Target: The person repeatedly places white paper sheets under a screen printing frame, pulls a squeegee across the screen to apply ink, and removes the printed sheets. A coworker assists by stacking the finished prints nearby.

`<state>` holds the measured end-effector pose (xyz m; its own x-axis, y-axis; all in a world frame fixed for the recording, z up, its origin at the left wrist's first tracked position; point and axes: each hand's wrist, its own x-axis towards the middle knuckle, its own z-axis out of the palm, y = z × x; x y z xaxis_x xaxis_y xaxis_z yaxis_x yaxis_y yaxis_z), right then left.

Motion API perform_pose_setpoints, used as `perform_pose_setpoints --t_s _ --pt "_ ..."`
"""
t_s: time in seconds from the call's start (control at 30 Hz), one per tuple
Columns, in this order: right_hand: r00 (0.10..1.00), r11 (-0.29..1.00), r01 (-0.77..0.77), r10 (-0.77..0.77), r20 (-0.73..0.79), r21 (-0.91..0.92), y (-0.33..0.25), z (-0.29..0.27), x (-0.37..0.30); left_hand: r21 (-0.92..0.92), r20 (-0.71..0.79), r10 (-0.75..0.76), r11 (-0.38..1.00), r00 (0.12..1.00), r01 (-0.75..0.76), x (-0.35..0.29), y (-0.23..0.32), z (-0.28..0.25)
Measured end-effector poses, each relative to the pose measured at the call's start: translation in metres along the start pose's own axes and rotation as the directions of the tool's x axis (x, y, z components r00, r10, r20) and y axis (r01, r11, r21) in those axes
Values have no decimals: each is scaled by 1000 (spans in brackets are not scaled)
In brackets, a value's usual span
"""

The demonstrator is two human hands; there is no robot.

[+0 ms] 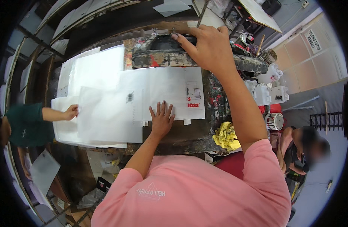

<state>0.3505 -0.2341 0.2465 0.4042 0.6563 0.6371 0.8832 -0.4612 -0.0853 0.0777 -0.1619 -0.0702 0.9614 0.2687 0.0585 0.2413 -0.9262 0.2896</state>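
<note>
Your left hand [161, 118] is spread palm down, fingers apart and pointing away from you, on the near edge of the white paper [164, 87]. Your right hand [212, 47] is farther off, at the wooden frame [174, 59]: thumb stretched out over it, other fingers bent. Can't tell how firmly they close on it. Frame is paint-stained, just past the far edge of the paper, below your right hand.

Right of your left hand, on the same paper: red and black print [193, 100]. Left of that hand, a loose sheet [106, 117] lies over other sheets; a co-worker's hand [72, 112], green sleeve behind it, pinches its left edge. More white sheets [100, 68] sit up and left of your left hand.

Dark table [177, 140] under it all, stained. Crumpled yellow stuff [227, 136] sits right of your left hand, near the table's edge. White containers [263, 94] stand right of your right forearm, with a paint bucket [275, 121] nearer you.
</note>
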Motion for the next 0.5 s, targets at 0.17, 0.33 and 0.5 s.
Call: perform_pose_setpoints --t_s 0.17,0.33,0.5 --pt "997 999 -52 52 48 -8 1 -2 3 -78 43 -5 997 999 8 7 8 23" --pt "998 998 -66 66 15 16 1 0 4 -86 52 12 996 999 -8 11 23 33" --pt "998 998 -53 54 24 -37 -1 2 -1 -82 23 32 996 999 -30 13 31 36"
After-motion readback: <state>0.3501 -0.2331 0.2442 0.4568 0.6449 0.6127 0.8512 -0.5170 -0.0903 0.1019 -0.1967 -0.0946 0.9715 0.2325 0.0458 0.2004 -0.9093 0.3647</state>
